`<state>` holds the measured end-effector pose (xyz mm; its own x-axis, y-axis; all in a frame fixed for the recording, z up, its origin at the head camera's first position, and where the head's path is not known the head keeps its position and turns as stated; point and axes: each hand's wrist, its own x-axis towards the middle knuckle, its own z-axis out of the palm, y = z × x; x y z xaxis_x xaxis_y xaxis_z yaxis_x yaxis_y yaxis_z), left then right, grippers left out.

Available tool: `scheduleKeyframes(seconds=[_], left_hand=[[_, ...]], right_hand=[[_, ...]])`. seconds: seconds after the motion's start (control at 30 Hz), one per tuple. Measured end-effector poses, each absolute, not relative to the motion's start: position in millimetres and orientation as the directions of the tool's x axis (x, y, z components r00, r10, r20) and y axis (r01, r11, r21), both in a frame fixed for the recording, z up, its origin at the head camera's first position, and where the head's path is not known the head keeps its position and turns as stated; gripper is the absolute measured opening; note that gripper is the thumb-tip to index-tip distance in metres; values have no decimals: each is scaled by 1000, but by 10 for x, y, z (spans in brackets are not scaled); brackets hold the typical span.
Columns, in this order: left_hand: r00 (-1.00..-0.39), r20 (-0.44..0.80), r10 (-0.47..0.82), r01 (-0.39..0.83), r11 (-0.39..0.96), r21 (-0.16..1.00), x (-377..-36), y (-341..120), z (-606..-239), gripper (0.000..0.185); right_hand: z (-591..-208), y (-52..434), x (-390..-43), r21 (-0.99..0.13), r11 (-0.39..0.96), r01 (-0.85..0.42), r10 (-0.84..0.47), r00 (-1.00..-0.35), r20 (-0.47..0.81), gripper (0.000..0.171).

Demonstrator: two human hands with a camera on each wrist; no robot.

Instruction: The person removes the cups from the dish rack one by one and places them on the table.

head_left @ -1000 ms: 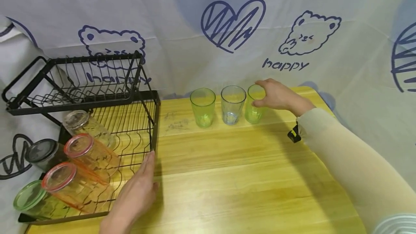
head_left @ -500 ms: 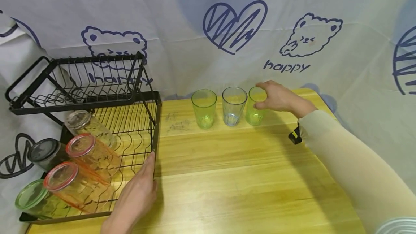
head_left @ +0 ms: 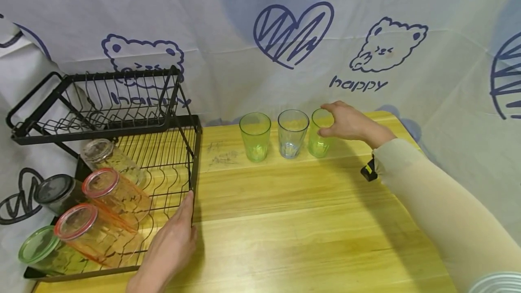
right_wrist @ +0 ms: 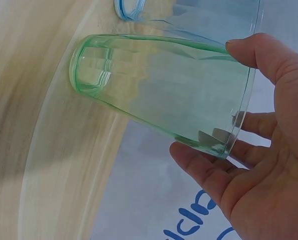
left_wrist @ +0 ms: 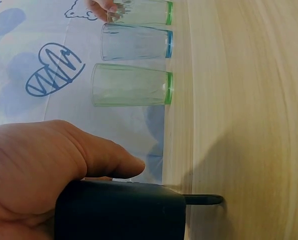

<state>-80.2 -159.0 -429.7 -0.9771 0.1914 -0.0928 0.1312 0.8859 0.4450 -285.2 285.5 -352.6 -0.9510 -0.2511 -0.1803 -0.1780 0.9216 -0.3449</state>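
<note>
My right hand [head_left: 346, 121] is at the rightmost green glass [head_left: 319, 141], which stands upright on the table. In the right wrist view the thumb lies on one side of this glass [right_wrist: 153, 90] near the rim and fingers lie on the other. Beside it stand a bluish clear glass [head_left: 291, 137] and another green glass [head_left: 256, 141]. My left hand [head_left: 168, 243] rests against the right front edge of the black dish rack [head_left: 194, 162], its visible fingers straight. In the left wrist view the thumb [left_wrist: 111, 157] lies next to a dark block [left_wrist: 121, 210]; the other fingers are mostly hidden.
On the lower rack tier lean several glasses: two orange glasses [head_left: 116, 193], a clear glass [head_left: 114, 162], a dark grey glass [head_left: 61, 193] and a green glass [head_left: 53, 252]. The upper tier [head_left: 101, 103] juts over them. A printed curtain [head_left: 228, 58] hangs behind the wooden table [head_left: 277, 238].
The head view has shifted slightly. Both hands, the glasses and the rack keep the same places.
</note>
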Motion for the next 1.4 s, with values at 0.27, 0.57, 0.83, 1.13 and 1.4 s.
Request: scheduleKeyframes(seconds=[0.27,0.57,0.83,1.13,1.4], left_hand=[[-976,-114,188,120,890,440,-812,-1590,-4294,86],[-972,-164,167,76,887,455,-820,-1593,-4288,88],[-968,-189,167,59,880,471,-821,-1590,-4286,89],[-967,-192,167,58,879,474,-817,-1591,-4287,89],[-967,-189,170,62,880,472,-821,-1594,-4286,88]], right_hand=[[-3524,2869,-2864,-357,917,-178,-255,-950,-181,94],[-3530,2860,-2862,-343,924,-171,-239,-957,-166,91],[-3532,2869,-2857,-343,925,-165,-234,-957,-171,93],[-3527,2879,-2849,-336,927,-166,-232,-958,-169,92],[-3529,2879,-2854,-336,927,-164,-232,-957,-172,90]])
